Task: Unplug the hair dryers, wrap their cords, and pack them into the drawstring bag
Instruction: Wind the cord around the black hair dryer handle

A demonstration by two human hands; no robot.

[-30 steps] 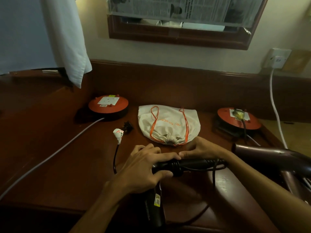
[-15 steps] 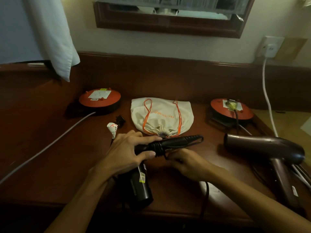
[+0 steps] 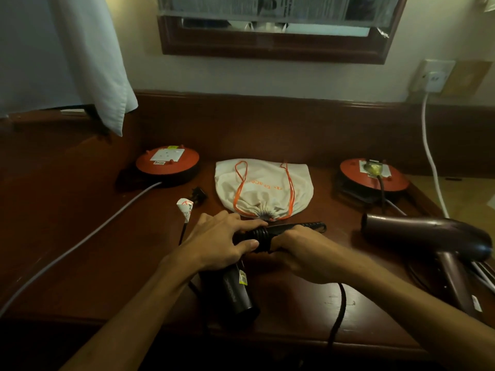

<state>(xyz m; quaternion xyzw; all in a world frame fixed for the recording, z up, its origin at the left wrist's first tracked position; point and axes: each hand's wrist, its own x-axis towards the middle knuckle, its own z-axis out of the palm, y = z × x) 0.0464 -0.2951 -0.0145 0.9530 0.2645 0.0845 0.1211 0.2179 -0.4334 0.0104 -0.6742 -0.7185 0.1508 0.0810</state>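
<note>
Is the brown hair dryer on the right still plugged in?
Plugged in, apparently: brown hair dryer; a dark cord runs from the plug in the right orange extension reel towards it.

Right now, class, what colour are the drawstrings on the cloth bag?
Orange, against the cream drawstring bag; the head view shows it.

cream drawstring bag (image 3: 263, 187) with orange cords, black hair dryer (image 3: 235, 287), red reels (image 3: 167, 162)

I see a dark wooden worktop (image 3: 80, 263) carrying two cord reels (image 3: 167, 163) (red-topped), a drawstring bag (image 3: 263, 188) and a brown hair dryer (image 3: 428, 234).
</note>
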